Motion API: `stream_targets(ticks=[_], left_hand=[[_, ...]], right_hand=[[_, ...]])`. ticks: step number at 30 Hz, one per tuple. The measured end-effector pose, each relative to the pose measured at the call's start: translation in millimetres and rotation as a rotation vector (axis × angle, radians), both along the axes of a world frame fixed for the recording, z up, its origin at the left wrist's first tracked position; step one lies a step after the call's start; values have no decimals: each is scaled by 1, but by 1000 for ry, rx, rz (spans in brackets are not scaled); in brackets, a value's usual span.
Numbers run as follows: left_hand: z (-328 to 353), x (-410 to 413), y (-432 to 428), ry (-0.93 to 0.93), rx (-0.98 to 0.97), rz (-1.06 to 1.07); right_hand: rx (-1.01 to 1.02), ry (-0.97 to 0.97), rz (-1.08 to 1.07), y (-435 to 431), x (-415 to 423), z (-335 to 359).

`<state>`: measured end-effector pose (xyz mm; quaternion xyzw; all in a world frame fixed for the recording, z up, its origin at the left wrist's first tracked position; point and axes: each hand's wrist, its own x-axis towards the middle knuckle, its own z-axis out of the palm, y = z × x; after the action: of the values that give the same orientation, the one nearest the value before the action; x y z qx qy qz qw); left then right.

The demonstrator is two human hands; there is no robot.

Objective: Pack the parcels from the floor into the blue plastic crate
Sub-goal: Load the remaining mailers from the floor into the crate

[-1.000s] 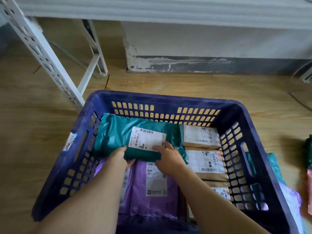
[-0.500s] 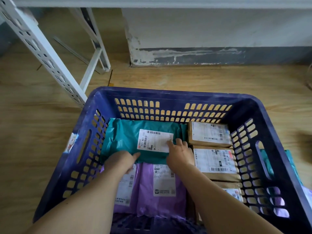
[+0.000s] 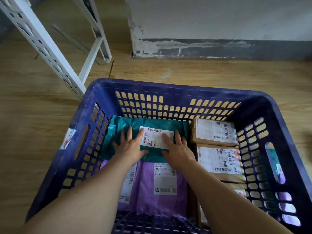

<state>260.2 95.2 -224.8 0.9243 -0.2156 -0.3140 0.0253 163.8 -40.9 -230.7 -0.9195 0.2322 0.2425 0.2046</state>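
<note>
Your left hand (image 3: 130, 146) and right hand (image 3: 179, 149) have slid from the teal parcel's near edge onto its top. Blue plastic crate (image 3: 168, 86): on the wooden floor, below you. Brown boxes (image 3: 217, 159): stacked along its right side. Purple parcels (image 3: 146, 191): flat, near-left. Teal parcel (image 3: 121, 125): far-left corner, overlapping the purple ones. Both hands lie flat on it, fingers straight and spread, gripping nothing. Step, as judged: pressing this parcel into place. Next: lift your hands clear and fetch another parcel from the floor.
</note>
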Motion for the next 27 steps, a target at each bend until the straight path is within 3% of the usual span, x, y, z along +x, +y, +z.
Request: stream_targets(ticks=[15,27], left_hand=[[-11,18,-15,179,146,23],[-14,16,-17,146,120,40]], right_hand=[[33,169,-1,-5,14,-16],[35,177,10,-6,17,-10]])
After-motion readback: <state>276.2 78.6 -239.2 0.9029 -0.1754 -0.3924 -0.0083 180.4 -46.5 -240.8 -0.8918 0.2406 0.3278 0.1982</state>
